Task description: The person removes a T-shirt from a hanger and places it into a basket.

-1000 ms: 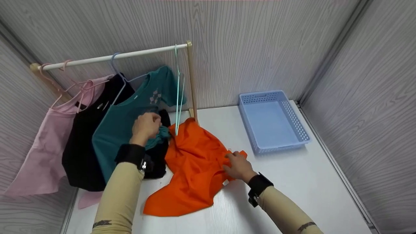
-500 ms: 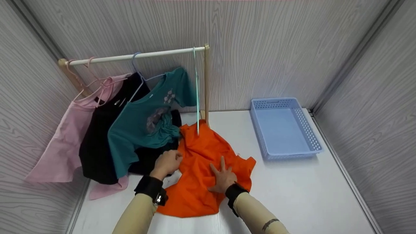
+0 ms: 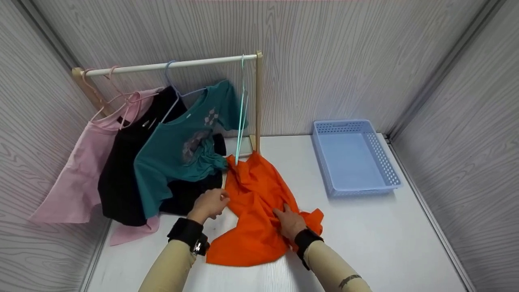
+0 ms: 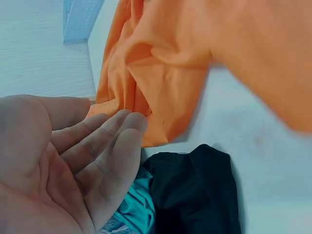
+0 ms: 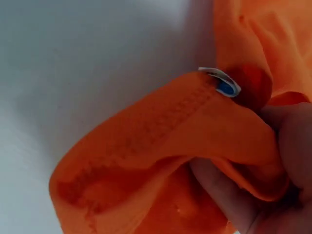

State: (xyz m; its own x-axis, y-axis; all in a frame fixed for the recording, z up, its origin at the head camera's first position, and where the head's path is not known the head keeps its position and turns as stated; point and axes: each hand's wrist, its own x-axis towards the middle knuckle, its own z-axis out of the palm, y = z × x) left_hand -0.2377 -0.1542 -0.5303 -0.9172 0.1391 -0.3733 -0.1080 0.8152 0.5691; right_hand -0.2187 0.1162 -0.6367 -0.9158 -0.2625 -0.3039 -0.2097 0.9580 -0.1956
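A crumpled orange shirt (image 3: 259, 194) lies on the white table, its upper end beneath a mint-green hanger (image 3: 240, 129) on the rail. My right hand (image 3: 290, 223) grips a fold at the shirt's right side. The right wrist view shows the fabric (image 5: 146, 131) bunched between thumb and fingers, with a small white-and-blue label (image 5: 224, 85) by it. Just left of the shirt is my left hand (image 3: 209, 205), holding nothing; in the left wrist view its fingers (image 4: 105, 146) are loosely bent, palm visible. Whether the hanger is inside the shirt is hard to tell.
A rack rail (image 3: 194, 63) at the back left carries a teal shirt (image 3: 170, 150), a black garment (image 3: 125, 174) and a pink one (image 3: 77, 178) on hangers. Dark fabric (image 3: 190, 194) lies beneath the teal shirt. A light blue basket (image 3: 361, 190) stands at the right.
My left hand has come down from the teal shirt to beside the orange one. My right hand went from spread on the orange fabric to gripping it, and the shirt's lower part shifted rightward.
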